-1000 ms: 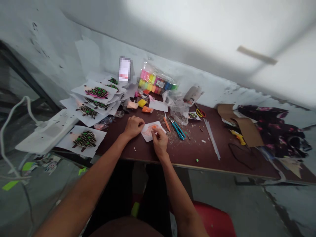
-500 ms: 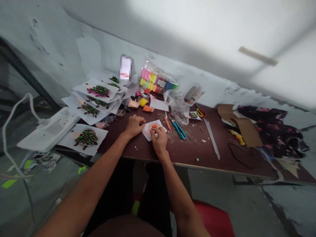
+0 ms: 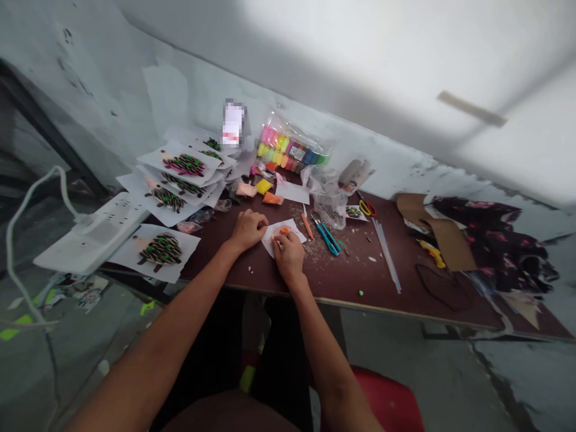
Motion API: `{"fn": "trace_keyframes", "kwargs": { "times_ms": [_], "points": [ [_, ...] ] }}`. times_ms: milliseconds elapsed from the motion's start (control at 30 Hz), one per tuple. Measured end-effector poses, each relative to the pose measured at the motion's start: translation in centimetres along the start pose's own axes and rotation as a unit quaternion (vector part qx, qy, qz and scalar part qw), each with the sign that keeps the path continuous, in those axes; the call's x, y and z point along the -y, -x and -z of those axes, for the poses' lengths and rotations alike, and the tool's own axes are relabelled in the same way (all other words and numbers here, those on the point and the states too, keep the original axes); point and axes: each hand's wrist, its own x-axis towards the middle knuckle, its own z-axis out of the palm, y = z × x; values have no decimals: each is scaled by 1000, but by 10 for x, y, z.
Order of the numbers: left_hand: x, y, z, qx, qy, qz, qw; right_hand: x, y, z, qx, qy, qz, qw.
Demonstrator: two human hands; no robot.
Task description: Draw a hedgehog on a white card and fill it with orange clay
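Note:
A small white sheet (image 3: 294, 226) with an orange outline drawn on it lies on the dark red table. On the sheet sits a lump of orange clay (image 3: 284, 230). My right hand (image 3: 288, 255) leans over the sheet, its fingers bent and pinched together at the lump; the fingertips are partly hidden. At the sheet's left edge rests my left hand (image 3: 249, 230), fingers curled in, and what may be inside them is hidden. An orange-handled craft knife (image 3: 307, 226) and blue-handled pliers (image 3: 328, 238) lie just right of the sheet.
Sheets with hedgehog pictures (image 3: 186, 165) are piled at the left, near a white power strip (image 3: 90, 237). Packs of coloured clay (image 3: 292, 150) lean on the wall. Scissors (image 3: 366, 207), glue sticks (image 3: 386, 255) and a yellow-handled tool (image 3: 432, 253) lie to the right.
My right hand has shifted slightly over the sheet, its fingers now lower and closer round the orange lump. My left hand stays in place. The whole view has moved a little.

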Motion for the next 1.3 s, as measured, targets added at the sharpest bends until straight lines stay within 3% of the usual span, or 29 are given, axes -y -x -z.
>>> {"fn": "trace_keyframes", "kwargs": {
  "times_ms": [300,700,867,1000,1133,1300],
  "points": [
    [-2,0,1,7,-10,2,1000,5,2,3,18,61,11,998],
    [-3,0,1,9,-11,2,1000,4,3,4,16,53,-22,998],
    [-3,0,3,-7,5,-61,998,5,1,5,29,58,-30,997],
    [-2,1,2,40,19,-108,993,4,0,5,29,45,-33,998],
    [-1,1,0,72,18,-96,993,2,0,5,3,-6,-49,999],
    [0,1,1,83,26,-87,992,4,1,6,3,-21,-20,1000]
  ]
}}
